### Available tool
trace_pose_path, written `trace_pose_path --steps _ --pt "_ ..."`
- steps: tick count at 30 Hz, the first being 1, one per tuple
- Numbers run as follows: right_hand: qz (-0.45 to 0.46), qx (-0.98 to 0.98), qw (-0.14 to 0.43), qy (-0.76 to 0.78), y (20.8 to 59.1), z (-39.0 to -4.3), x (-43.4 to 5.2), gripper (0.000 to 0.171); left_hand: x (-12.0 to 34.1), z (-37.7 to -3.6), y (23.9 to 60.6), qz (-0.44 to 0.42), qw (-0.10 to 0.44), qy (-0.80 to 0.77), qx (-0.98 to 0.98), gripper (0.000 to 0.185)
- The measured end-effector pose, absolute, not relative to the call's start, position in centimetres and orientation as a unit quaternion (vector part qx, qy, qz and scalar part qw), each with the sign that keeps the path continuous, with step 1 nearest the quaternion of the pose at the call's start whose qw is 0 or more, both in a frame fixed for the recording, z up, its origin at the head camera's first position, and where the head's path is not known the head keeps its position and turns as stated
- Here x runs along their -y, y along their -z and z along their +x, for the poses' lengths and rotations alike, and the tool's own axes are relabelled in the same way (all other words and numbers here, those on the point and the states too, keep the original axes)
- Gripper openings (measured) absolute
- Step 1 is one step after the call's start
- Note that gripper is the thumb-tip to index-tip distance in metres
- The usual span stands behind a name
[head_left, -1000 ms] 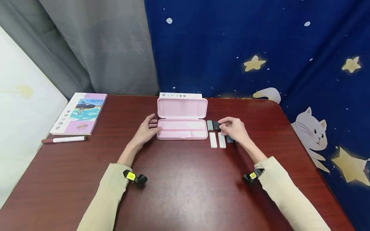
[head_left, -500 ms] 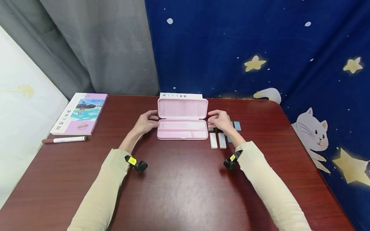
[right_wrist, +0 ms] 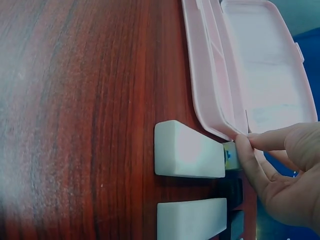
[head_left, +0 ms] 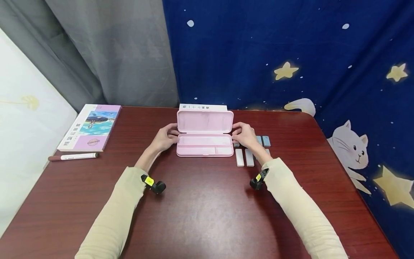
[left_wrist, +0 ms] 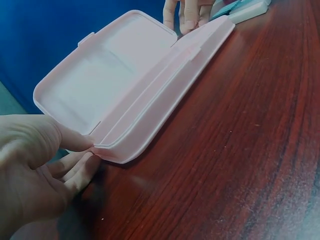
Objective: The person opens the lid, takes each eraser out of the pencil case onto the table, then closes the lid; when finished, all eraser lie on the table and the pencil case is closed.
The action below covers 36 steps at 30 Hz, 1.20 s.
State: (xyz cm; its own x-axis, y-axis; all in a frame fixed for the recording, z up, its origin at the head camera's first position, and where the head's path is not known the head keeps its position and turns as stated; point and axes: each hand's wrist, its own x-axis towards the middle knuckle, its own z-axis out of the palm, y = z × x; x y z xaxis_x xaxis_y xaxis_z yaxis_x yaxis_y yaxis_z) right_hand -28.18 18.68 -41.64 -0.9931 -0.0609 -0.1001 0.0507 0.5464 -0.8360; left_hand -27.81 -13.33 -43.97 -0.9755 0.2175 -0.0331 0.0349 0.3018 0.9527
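Observation:
A pink pencil case point(head_left: 205, 151) lies with its lid raised on the table, its divided tray bare inside. My left hand point(head_left: 164, 138) grips the case's left end; in the left wrist view the thumb lies at the rim and the fingers point(left_wrist: 82, 172) against the end below it. At the opposite end, my right hand point(head_left: 244, 135) holds the back corner between thumb and fingers, as the right wrist view shows. Just right of the case lie white eraser-like blocks point(head_left: 239, 157) and bluish-grey blocks point(head_left: 266, 141), some hidden under the right hand.
Behind the lid stands a white box-like item point(head_left: 203, 107) with printed characters. A book with a purple cover point(head_left: 92, 127) and a marker point(head_left: 74, 156) lie at the far left. Grey and blue curtains point(head_left: 226, 54) hang along the table's back edge.
My right hand has moved left from the small blocks to the pencil case's right end. The left hand has shifted slightly back along the left end. The case stays in place.

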Motion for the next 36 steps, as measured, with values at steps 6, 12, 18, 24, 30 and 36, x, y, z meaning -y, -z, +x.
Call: trace_pose_path --steps 6,12,18,24,30,36 --pt "-0.020 -0.890 0.037 0.454 41.9 -28.2 -18.5 0.037 13.3 -27.5 43.8 0.081 0.067 -0.578 -0.809 0.056" --pt "-0.039 -0.911 0.005 0.411 42.3 -27.9 -18.7 0.036 13.2 -27.3 44.0 0.090 0.052 -0.576 -0.811 0.052" --pt "-0.051 -0.911 -0.007 0.409 42.5 -27.7 -18.6 0.034 13.2 -27.3 44.2 0.089 0.033 -0.568 -0.817 0.044" --pt "-0.057 -0.878 0.025 0.474 42.5 -27.4 -19.1 0.034 12.9 -27.0 44.0 0.072 0.007 -0.536 -0.841 0.030" --pt "-0.043 -0.814 0.081 0.573 42.3 -27.3 -20.0 0.034 12.2 -26.6 44.0 0.058 -0.045 -0.512 -0.856 0.029" --pt "-0.033 -0.792 0.123 0.597 41.9 -27.3 -20.3 0.038 11.4 -26.0 44.3 0.055 -0.108 -0.485 -0.866 0.034"
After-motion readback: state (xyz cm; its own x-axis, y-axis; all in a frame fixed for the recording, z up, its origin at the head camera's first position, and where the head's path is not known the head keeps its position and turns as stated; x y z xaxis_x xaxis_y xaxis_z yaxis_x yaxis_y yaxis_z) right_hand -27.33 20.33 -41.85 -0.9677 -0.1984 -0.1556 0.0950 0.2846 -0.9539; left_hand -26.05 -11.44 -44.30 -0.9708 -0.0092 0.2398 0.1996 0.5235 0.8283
